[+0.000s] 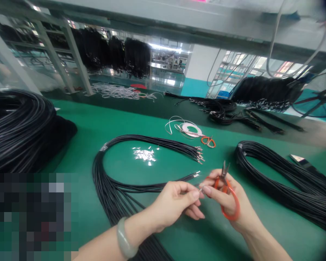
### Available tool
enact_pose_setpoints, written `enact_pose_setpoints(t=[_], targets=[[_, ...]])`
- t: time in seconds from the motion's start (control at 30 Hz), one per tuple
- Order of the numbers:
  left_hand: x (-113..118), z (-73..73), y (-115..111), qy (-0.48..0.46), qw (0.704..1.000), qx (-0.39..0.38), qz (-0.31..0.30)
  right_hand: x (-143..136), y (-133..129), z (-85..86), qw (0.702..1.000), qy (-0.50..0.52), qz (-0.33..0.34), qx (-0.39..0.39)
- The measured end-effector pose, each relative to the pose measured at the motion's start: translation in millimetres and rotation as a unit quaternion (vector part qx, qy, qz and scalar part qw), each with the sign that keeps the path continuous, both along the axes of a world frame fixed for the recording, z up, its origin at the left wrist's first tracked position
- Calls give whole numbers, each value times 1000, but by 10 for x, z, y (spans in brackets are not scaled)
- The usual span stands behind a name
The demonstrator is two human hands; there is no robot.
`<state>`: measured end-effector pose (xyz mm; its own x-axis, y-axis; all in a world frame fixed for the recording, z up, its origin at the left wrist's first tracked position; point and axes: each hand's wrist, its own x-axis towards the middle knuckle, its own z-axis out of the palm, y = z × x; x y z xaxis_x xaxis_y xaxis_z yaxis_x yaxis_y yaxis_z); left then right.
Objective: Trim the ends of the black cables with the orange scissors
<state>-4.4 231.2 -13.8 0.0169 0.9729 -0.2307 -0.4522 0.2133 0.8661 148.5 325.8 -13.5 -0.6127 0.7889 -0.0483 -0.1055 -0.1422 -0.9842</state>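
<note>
One pair of snips (224, 177) (orange-handled) occupies the right hand (226, 200).

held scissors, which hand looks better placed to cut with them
Probably the right hand: it holds the orange-handled scissors, their blades slightly apart, while the left hand pinches something too small to identify.

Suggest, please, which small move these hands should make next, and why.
Perhaps a gentle pull at the small silvery tip: the fingertips of the left hand and right hand meet there, while the orange-handled snips, held in the right hand, point away from it, blades apart.
</note>
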Motion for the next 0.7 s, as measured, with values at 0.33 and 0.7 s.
enact_pose_setpoints(t=[0.33,0.7], targets=[[35,-103,15,88,993,-27,69,-44,-78,-19,996,-50,-12,71],[29,-84,22,86,989,-6,119,1,-8,-61,975,-109,-7,196]])
